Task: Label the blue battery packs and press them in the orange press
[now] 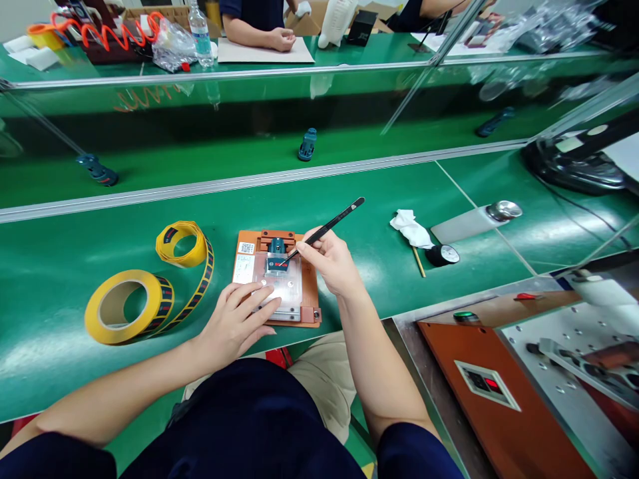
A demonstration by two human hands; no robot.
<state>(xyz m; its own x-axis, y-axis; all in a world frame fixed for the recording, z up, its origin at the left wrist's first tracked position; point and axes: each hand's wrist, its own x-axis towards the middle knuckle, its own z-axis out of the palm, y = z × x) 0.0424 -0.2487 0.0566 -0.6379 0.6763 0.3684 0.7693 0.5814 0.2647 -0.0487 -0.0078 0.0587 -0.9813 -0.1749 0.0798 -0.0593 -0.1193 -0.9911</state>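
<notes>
My right hand (332,261) pinches black tweezers (337,218), whose tips reach down to a dark label (277,264) with red lettering. The label lies at the clear plate (279,293) of an orange-brown fixture (310,299). Fingers spread, my left hand (241,318) rests flat on the front left part of that plate. A dark blue tool housing (277,245) sits in the fixture just behind the label. A paper with a square code is stuck on the fixture's left side.
To the left lie a large yellow label roll (107,309) and a smaller yellow coil (194,249), joined by a strip of labels. Right are crumpled white tissue (412,228), a stick, a round black gauge (442,255) and a white bottle (469,225). Blue housings (307,144) stand beyond the rail; a co-worker's hand (282,40) rests farther back.
</notes>
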